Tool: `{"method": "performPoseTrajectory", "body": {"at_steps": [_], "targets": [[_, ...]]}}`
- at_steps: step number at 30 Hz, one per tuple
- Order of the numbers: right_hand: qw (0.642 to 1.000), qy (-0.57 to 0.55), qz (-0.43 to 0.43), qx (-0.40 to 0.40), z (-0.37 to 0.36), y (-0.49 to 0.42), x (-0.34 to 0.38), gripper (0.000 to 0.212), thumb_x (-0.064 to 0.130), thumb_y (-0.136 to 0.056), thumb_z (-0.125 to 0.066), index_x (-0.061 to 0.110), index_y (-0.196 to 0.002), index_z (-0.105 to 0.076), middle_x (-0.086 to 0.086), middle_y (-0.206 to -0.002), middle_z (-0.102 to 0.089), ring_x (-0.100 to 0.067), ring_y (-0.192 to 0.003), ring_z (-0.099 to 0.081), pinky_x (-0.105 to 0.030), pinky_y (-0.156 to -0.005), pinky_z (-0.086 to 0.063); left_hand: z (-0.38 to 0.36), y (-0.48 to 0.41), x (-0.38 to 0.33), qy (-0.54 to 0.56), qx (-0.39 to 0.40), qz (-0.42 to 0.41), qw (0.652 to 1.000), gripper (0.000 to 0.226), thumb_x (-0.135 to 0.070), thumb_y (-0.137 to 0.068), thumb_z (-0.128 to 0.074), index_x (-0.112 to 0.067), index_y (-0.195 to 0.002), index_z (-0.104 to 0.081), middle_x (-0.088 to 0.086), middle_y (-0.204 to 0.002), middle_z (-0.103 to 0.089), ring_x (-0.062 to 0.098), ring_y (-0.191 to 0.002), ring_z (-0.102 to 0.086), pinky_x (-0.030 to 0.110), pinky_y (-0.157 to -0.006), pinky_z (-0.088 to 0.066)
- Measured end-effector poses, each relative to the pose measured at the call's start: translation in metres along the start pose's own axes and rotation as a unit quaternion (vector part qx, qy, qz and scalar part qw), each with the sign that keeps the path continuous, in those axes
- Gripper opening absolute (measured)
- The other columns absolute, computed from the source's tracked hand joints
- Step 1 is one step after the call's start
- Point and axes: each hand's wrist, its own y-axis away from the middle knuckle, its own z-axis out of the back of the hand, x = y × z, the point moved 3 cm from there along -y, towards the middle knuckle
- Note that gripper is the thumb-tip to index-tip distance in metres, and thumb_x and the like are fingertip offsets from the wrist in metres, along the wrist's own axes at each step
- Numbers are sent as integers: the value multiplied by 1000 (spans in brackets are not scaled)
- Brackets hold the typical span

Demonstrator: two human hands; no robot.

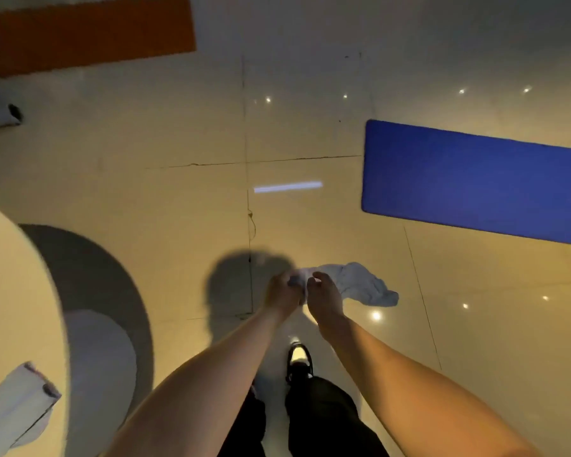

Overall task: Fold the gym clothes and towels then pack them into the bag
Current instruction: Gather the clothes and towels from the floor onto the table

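Towel [360, 285], long axis seemingly left-right

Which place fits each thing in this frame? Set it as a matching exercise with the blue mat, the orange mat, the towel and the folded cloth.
Things
1. blue mat
2. orange mat
3. towel
4. folded cloth

Places
A. on the table, lower left
B. on the floor, upper left
C. held up by the left hand and right hand
D. on the floor, right

Pairs: 1-D, 2-B, 3-C, 4-A
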Motion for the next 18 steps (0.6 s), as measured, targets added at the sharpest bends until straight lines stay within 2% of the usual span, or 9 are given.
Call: {"method": "performPoseTrajectory", "body": {"at_steps": [3, 7, 10, 14, 16, 18], "targets": [[997, -52, -47, -33, 15, -61, -51, 31, 24, -102, -48, 14, -130, -55, -10, -125, -62, -30, -113, -60, -39, -97, -50, -47, -56, 20, -12, 32, 2, 999, 36, -14, -100, -51, -11, -135, -58, 2, -120, -58, 15, -107, -55, 25, -85, -40], [990, -74, -92, -76, 10, -153, -130, 32, 23, -103, -47, 13, -132, -55, -11, -125, -62, -30, -116, -59, -32, -92, -49, -111, -147, 81, -63, 72, 5, 995, 42, -22, -99, -52, -13, -140, -54, 12, -139, -57, 25, -120, -58, 37, -101, -48], [986, -83, -113, -88, -14, -222, -193, 31, 21, -105, -46, 10, -132, -55, -8, -115, -60, -28, -116, -59, -23, -81, -40, -152, -214, 126, -120, 105, 6, 987, 44, -26, -100, -51, -17, -143, -52, 10, -139, -57, 28, -124, -57, 35, -100, -47], [984, -78, -124, -101, -49, -306, -265, 32, 21, -105, -45, 8, -132, -54, -10, -122, -60, -31, -113, -57, -27, -83, -39, -204, -298, 183, -148, 121, -4, 982, 48, -26, -101, -50, -17, -147, -47, 11, -148, -49, 28, -128, -54, 31, -101, -44], [983, -61, -133, -111, -60, -340, -300, 29, 21, -102, -47, 10, -126, -57, -10, -114, -62, -30, -100, -59, -31, -78, -41, -225, -330, 210, -154, 127, -12, 980, 54, -25, -102, -49, -19, -154, -37, 11, -157, -36, 28, -134, -47, 26, -100, -38], [984, -36, -124, -122, -67, -374, -329, 33, 28, -94, -52, 11, -122, -57, -16, -112, -64, -36, -100, -61, -41, -80, -48, -242, -362, 237, -185, 125, -8, 975, 65, -28, -103, -49, -30, -160, -17, 10, -167, -6, 31, -147, -31, 31, -110, -31]]}}
